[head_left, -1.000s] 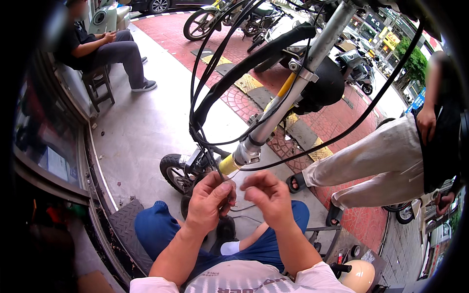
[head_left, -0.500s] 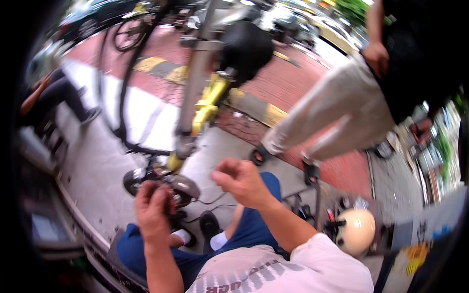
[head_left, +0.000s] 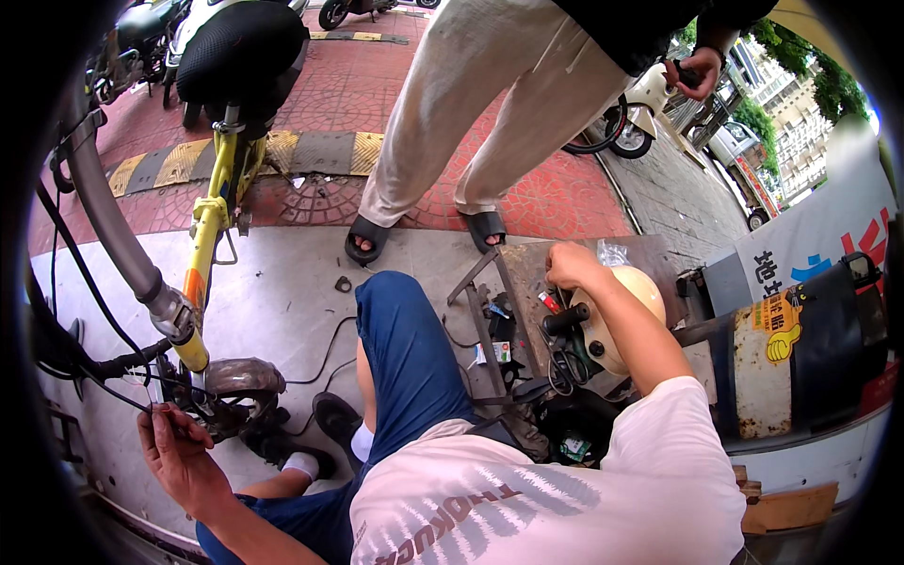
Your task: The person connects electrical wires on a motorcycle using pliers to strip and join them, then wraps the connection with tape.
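Observation:
My left hand is closed on a thin dark cable beside the front wheel of a yellow scooter, whose silver steering tube carries looping black cables. My right hand is out over a worn wooden bench on my right, fingers curled down on something hidden from view. Below it lie a small red item and a black cylindrical part. A cream helmet sits beside them, partly behind my forearm, with a black looped object nearby.
A standing person in beige trousers and black slides faces me, holding a dark object. A rusty dark panel and signboard are at right. Wires cross the floor. A speed-bump strip and parked scooters are behind.
The view has swung right. My right hand has moved from beside my left hand out to the bench. My left hand stays at the cables by the scooter's front.

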A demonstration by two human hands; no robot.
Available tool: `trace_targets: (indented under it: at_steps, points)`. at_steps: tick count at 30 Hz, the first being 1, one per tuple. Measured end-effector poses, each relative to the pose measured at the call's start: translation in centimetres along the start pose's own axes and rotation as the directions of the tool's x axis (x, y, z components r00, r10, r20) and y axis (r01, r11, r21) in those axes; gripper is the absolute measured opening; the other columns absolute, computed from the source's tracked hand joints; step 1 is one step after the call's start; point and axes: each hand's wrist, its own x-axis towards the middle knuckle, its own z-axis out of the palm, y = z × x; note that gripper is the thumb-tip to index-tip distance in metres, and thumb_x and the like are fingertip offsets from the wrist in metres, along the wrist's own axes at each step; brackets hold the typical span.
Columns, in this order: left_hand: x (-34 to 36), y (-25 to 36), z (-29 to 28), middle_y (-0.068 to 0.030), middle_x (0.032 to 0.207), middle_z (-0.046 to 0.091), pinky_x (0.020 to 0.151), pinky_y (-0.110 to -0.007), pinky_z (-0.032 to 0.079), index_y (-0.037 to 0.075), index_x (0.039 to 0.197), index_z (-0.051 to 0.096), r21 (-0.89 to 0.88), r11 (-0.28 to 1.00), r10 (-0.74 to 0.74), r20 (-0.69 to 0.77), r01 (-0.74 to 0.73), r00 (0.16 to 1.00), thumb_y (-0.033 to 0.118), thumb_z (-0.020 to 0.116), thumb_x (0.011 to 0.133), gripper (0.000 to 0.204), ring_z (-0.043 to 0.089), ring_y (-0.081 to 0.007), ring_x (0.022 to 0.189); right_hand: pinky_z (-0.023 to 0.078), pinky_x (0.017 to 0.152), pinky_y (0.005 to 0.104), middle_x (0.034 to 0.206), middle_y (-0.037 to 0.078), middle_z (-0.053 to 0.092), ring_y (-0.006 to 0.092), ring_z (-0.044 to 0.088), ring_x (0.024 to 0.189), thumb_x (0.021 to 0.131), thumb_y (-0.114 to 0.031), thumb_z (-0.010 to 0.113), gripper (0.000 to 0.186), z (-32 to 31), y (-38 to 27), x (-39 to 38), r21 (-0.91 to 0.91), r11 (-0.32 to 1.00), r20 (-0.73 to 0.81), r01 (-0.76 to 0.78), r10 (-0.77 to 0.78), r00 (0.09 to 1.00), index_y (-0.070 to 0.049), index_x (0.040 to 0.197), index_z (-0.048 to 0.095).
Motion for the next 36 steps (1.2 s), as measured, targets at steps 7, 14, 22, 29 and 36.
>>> trace_targets:
  at_steps: [7, 14, 22, 29, 36]
  points:
    - [-0.1, 0.2, 1.3, -0.0064, 0.085, 0.063, 0.049, -0.026, 0.047, 0.004, 0.107, 0.062, 0.034, 0.999, -0.01, -0.119, 0.014, 0.993, 0.012, 0.061, 0.103, 0.01, 0.057, -0.0123, 0.06, 0.054, 0.067, 0.0454, 0.074, 0.016, 0.073, 0.0305, 0.071, 0.069, 0.074, -0.046, 0.083, 0.043, 4.4, 2.7, 7.3, -0.071, 0.997, 0.276, -0.011, 0.03, 0.961, -0.004, 0.081, 0.078]
    - [-0.2, 1.4, 1.8, -0.0045, 0.08, 0.065, 0.051, -0.024, 0.048, 0.003, 0.101, 0.064, -0.025, 0.992, -0.126, -0.146, 0.123, 0.981, 0.014, 0.067, 0.1, 0.011, 0.061, -0.0111, 0.061, 0.058, 0.076, 0.0392, 0.082, 0.015, 0.077, 0.0268, 0.076, 0.08, 0.071, -0.032, 0.088, 0.033, 5.9, 2.6, 7.4, 0.039, 0.997, 0.307, -0.061, 0.046, 0.95, -0.004, 0.086, 0.081]
    - [-0.5, 2.0, 1.9, -0.0045, 0.082, 0.069, 0.055, -0.025, 0.052, 0.002, 0.102, 0.067, -0.077, 0.988, -0.139, -0.088, 0.132, 0.986, 0.017, 0.069, 0.099, 0.015, 0.064, -0.011, 0.065, 0.056, 0.06, 0.0364, 0.071, 0.012, 0.073, 0.0222, 0.071, 0.063, 0.072, -0.022, 0.081, 0.025, 4.7, 1.6, 8.3, 0.01, 1.0, 0.249, 0.01, -0.012, 0.969, 0.001, 0.083, 0.077]
    - [-0.8, 2.5, 1.3, -0.0047, 0.086, 0.07, 0.063, -0.023, 0.053, -0.002, 0.107, 0.069, -0.165, 0.974, -0.166, -0.058, 0.155, 0.984, 0.013, 0.068, 0.098, 0.017, 0.066, -0.0103, 0.074, 0.047, 0.054, 0.0292, 0.064, 0.004, 0.061, 0.0114, 0.059, 0.057, 0.077, -0.011, 0.07, 0.016, -5.0, -15.6, 0.6, 0.581, 0.714, -0.104, 0.391, -0.412, 0.905, -0.002, 0.072, 0.057]
    - [-0.7, 2.0, 1.3, -0.0009, 0.084, 0.066, 0.059, -0.021, 0.042, -0.002, 0.105, 0.068, -0.124, 0.991, -0.063, -0.038, 0.058, 0.997, 0.01, 0.071, 0.096, 0.016, 0.054, -0.0047, 0.068, 0.05, 0.067, 0.0258, 0.09, 0.006, 0.063, 0.0109, 0.06, 0.077, 0.079, -0.002, 0.071, 0.02, -7.6, -33.4, -8.7, 0.922, -0.131, -0.322, 0.365, -0.783, 0.532, -0.004, 0.091, 0.056]
